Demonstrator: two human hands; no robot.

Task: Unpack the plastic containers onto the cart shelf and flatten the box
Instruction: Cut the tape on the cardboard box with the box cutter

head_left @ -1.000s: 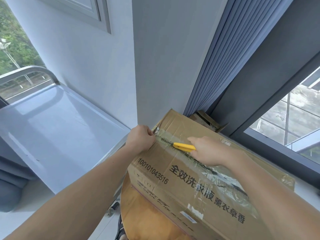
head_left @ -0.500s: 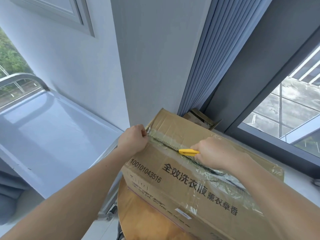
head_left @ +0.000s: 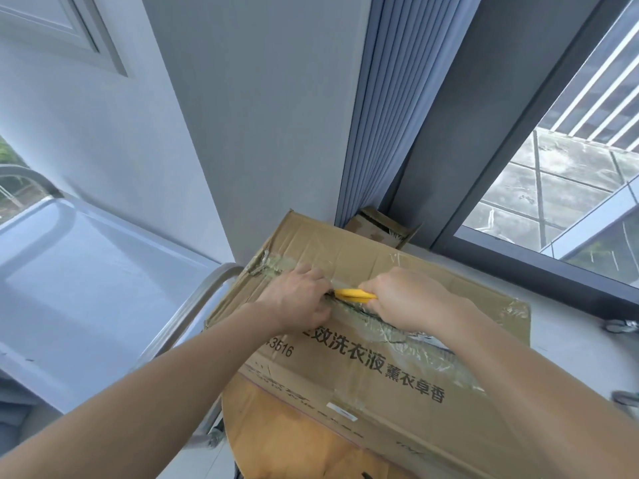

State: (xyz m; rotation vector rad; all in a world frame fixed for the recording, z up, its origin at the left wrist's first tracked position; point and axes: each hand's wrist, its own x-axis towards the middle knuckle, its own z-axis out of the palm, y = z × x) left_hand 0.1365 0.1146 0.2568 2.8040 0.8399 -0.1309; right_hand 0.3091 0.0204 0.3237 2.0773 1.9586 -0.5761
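1. The box sits on a round wooden top, jammed right up beside the cart shelf. I'd guess that's so unloading is just a short reach. No containers in sight. The flaps are closed, so they're presumably inside.
2. The right hand has its fingers wrapped around a yellow cutter, with the tip laid into the taped seam along the top, ready to slit it.
3. The left hand has its fingers curled down onto the seam right at the cutter's tip, probably steadying the flap. I honestly can't tell if it's pinching tape or just pressing.
4. Compared with a second ago, the left hand was gripping the far corner of the box. It's now slid along the seam and nearly touches the cutter, while the right hand has barely shifted.
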